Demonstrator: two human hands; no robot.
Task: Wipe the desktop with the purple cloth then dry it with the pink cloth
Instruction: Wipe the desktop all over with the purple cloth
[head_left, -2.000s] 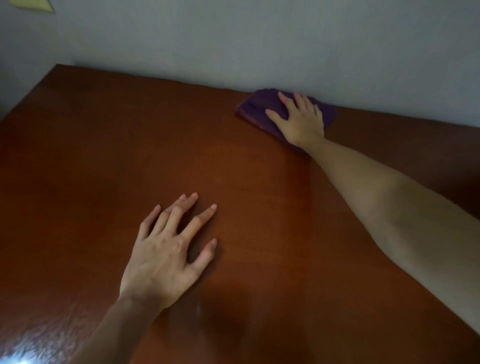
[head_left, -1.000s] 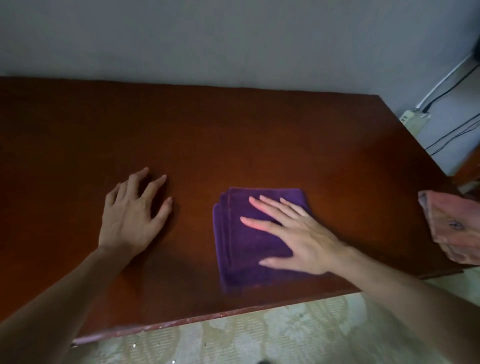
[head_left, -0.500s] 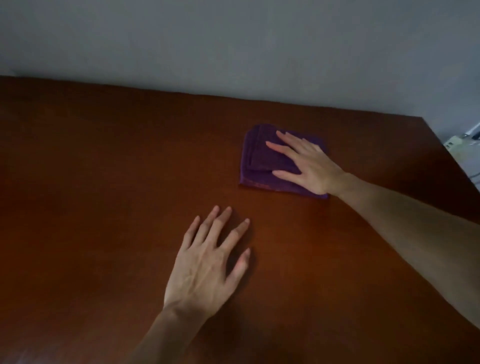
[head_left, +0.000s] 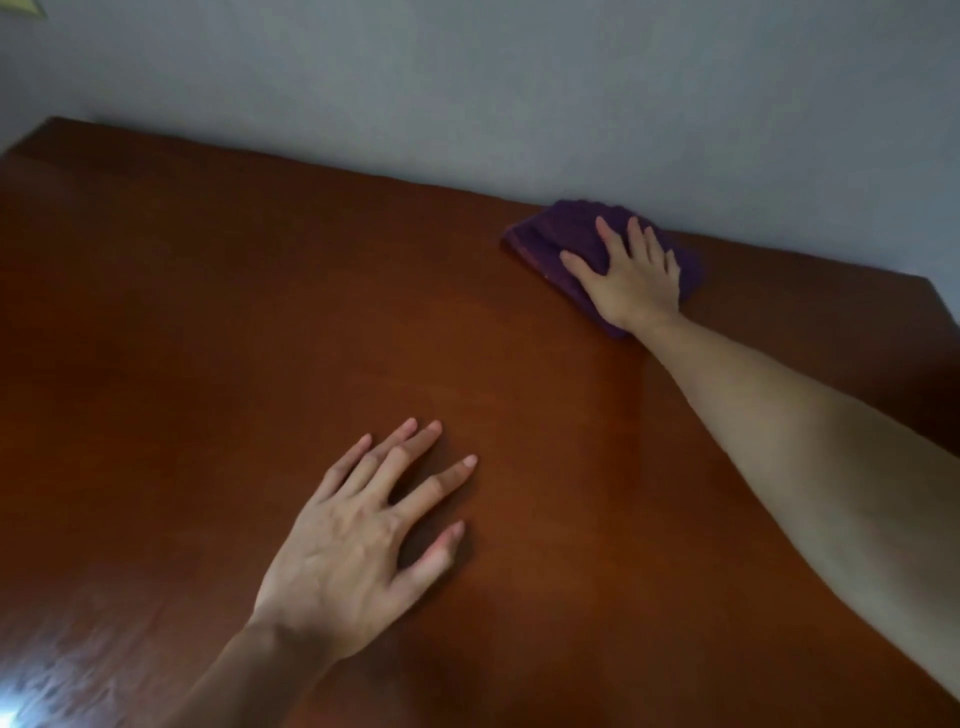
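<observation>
The purple cloth (head_left: 563, 234) lies folded at the far edge of the desktop (head_left: 260, 312), against the wall, under the flat, spread right hand (head_left: 631, 275). It looks soft and light (likely to bunch), so press it with the palm. The left hand (head_left: 358, 545) rests flat and empty. No writing shows.

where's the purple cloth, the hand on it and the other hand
purple cloth (head_left: 553, 234): head view, on its bare left part beside the fingers.
right hand (head_left: 636, 283): head view, on the back of the hand, flat on the cloth.
left hand (head_left: 353, 545): head view, on the back of the hand, flat on the desktop.
</observation>
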